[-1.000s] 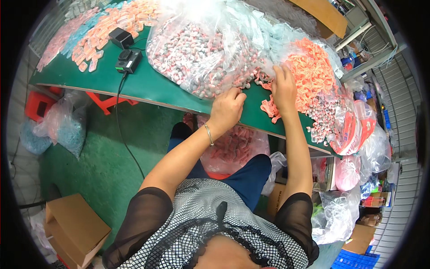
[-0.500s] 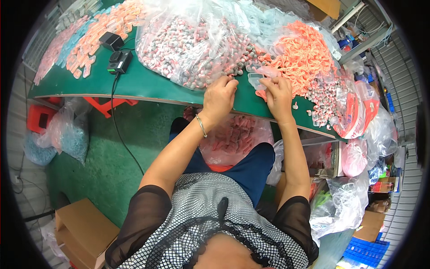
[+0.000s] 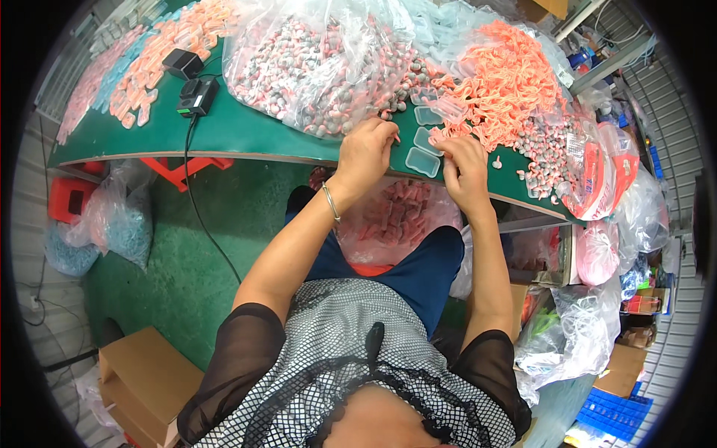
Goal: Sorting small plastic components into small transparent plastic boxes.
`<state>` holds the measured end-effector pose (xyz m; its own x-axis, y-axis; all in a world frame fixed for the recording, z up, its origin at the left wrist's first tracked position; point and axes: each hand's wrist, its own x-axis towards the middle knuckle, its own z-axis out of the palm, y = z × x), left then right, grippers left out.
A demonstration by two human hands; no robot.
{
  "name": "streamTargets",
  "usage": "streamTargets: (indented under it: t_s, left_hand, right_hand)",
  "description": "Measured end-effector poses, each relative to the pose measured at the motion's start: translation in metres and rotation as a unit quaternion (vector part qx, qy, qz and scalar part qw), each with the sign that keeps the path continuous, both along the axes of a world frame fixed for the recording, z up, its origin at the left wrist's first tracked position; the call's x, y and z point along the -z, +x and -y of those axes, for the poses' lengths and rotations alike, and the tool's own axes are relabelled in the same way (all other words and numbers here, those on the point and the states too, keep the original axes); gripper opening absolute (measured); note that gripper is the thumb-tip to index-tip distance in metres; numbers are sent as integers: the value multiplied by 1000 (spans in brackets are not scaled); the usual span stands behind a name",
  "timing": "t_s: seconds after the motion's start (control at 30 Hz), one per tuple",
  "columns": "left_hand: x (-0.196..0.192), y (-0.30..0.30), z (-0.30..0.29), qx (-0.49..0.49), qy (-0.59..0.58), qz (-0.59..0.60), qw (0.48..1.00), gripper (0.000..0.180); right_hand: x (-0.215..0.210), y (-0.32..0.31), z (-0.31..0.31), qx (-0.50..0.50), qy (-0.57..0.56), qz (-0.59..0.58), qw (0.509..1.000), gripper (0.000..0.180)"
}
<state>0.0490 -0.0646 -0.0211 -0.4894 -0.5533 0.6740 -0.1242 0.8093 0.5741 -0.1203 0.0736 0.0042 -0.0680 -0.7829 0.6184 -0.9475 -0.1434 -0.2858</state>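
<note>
My left hand (image 3: 366,153) is at the table's front edge, beside a big clear bag (image 3: 299,82) of small round pink-and-grey pieces. Its fingers are pinched, with a small pinkish tip showing at them. A small clear plastic case (image 3: 423,162) lies opened out between my hands, both halves showing. My right hand (image 3: 467,172) has its fingers curled at the case's right edge, seemingly gripping it. Behind the case are more clear cases (image 3: 429,116) and a heap of orange cord-like strands (image 3: 508,82).
Loose pink-and-grey pieces (image 3: 545,153) spill by a red-and-white bag (image 3: 605,172) at the right. A black device (image 3: 197,97) with a hanging cable stands left on the green table (image 3: 246,138). Orange cases (image 3: 172,56) lie far left. Below is a cardboard box (image 3: 149,373).
The clear case, earlier partly hidden near my right fingers, now lies opened out with both halves visible. My right hand has come slightly lower; my left has shifted a little.
</note>
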Motion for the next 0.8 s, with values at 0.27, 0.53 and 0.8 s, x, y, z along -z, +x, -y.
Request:
streamTargets:
  t_s: [0.27,0.53,0.8]
  left_hand:
    - [-7,6,0,5,74,37,997,16]
    - [-9,13,4,27,154,36,987,12]
    - [-4,23,-6,42,-36,54,997,11]
  right_hand:
    - [-6,19,-6,-24,58,-13,998,19]
    - [-6,12,-4,-27,79,-23,996,16]
    - [-8,14,-8,0,17,-23,1000,21]
